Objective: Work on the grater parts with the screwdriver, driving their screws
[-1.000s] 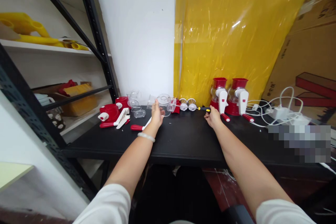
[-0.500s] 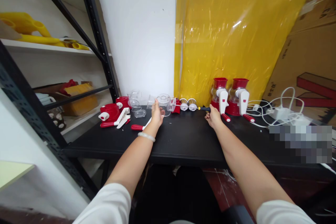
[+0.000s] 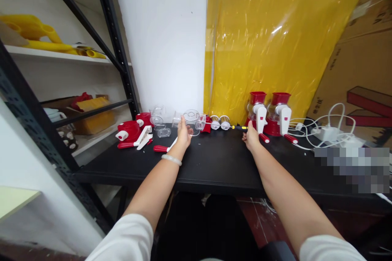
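Your right hand (image 3: 251, 138) is closed around the handle of a black-and-yellow screwdriver (image 3: 239, 128), its shaft pointing left. Your left hand (image 3: 184, 134), fingers curled, grips a clear plastic grater housing (image 3: 196, 120) over the black table (image 3: 220, 165); you can't tell whether the tip touches it. Two grating drums (image 3: 225, 122) sit behind the shaft. A red-gripped crank handle (image 3: 160, 148) lies left of your left hand; two assembled rotary graters (image 3: 261, 119) stand just beyond your right.
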A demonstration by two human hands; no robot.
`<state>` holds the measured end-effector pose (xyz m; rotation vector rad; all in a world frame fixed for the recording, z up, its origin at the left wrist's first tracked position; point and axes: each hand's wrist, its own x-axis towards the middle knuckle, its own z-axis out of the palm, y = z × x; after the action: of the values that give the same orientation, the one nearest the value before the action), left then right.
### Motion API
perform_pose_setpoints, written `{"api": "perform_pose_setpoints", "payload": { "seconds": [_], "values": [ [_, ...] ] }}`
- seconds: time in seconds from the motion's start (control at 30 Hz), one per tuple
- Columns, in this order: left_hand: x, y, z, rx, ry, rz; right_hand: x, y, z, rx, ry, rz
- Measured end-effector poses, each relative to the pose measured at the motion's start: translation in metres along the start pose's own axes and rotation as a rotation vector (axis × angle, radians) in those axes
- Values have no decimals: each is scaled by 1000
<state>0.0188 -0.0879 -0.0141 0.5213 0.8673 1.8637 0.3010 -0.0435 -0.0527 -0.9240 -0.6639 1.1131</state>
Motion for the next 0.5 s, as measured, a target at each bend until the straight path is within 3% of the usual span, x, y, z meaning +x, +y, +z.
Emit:
{"api": "perform_pose_setpoints", "payload": {
  "seconds": [0.5],
  "values": [
    [-2, -2, 1, 30, -4, 7, -4, -11, 1, 103, 13, 100]
  ]
}}
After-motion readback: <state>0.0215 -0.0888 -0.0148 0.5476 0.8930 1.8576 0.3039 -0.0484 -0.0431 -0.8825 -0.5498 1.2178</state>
